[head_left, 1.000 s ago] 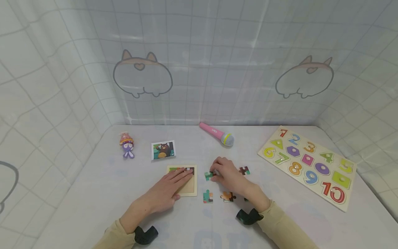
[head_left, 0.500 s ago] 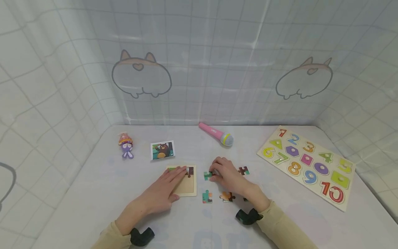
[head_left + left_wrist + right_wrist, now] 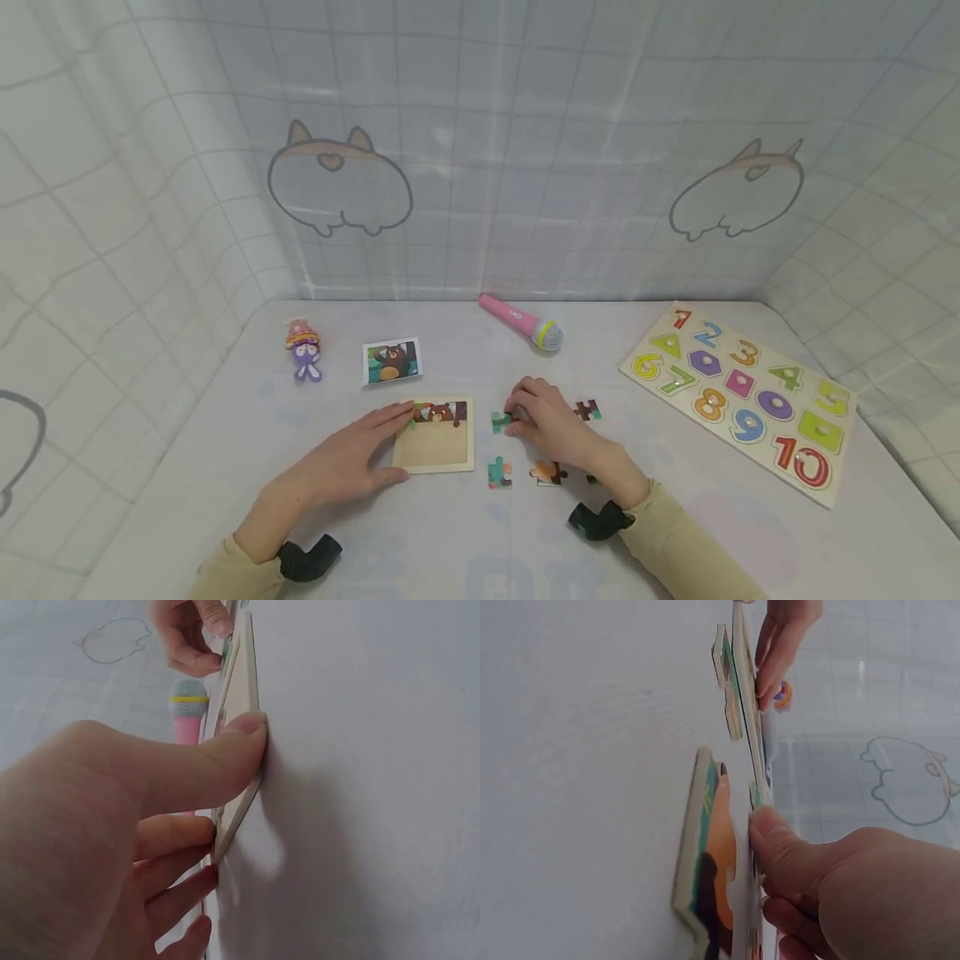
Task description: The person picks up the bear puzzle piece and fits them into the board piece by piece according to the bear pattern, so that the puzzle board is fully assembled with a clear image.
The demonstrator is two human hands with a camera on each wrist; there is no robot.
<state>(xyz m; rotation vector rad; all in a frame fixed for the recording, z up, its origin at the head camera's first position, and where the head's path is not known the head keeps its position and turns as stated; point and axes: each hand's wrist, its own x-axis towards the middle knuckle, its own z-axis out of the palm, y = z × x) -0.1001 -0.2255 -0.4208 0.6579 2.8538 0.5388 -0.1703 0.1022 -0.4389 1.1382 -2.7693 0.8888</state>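
A square wooden puzzle tray [image 3: 433, 450] lies flat on the table, with a bear's head [image 3: 441, 412] and greenery filling its far row. Along its left side, my left hand [image 3: 337, 454] rests with extended fingers at the far left corner and the thumb at the near left corner. To the right of the tray my right hand [image 3: 551, 425] pinches a green puzzle piece [image 3: 498, 422], which it partly covers. Loose around it are a teal piece [image 3: 498, 473], an orange-brown piece [image 3: 547, 473] and a dark brown piece [image 3: 588, 410]. Another is mostly hidden by my right wrist.
Behind the tray lies a bear picture card [image 3: 393, 363], with a purple doll [image 3: 306, 353] farther left. A pink toy microphone [image 3: 519, 321] sits near the back edge. At right is a number and shape board [image 3: 738, 400]. Patterned curtains [image 3: 525, 167] enclose the table.
My left hand has slid left off the tray's middle to its left side, uncovering the bear's head. My right hand stays in place with the green piece.
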